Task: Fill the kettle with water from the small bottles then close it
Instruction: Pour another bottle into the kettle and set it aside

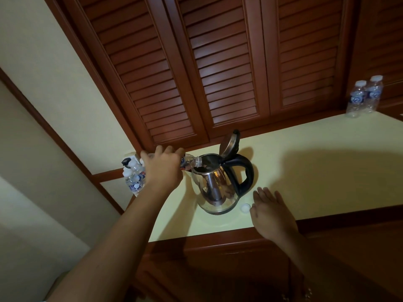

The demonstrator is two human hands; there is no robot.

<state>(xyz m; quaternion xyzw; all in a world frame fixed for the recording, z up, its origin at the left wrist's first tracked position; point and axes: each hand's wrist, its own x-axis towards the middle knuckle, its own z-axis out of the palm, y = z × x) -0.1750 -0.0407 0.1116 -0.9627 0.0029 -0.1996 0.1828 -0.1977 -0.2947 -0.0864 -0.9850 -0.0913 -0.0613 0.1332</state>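
You are in a furnished room of a home or hotel, at a tea corner rather than a full kitchen. A cream countertop [316, 171] edged in reddish wood carries an electric kettle [218, 186], with small water bottles [135, 179] standing at nine o'clock from it and a pair of bottles [364, 98] at two o'clock. Louvred wooden doors [218, 68] rise at twelve o'clock, a plain cream wall [54, 73] at ten, and matching wooden cabinet fronts [229, 264] sit at six.
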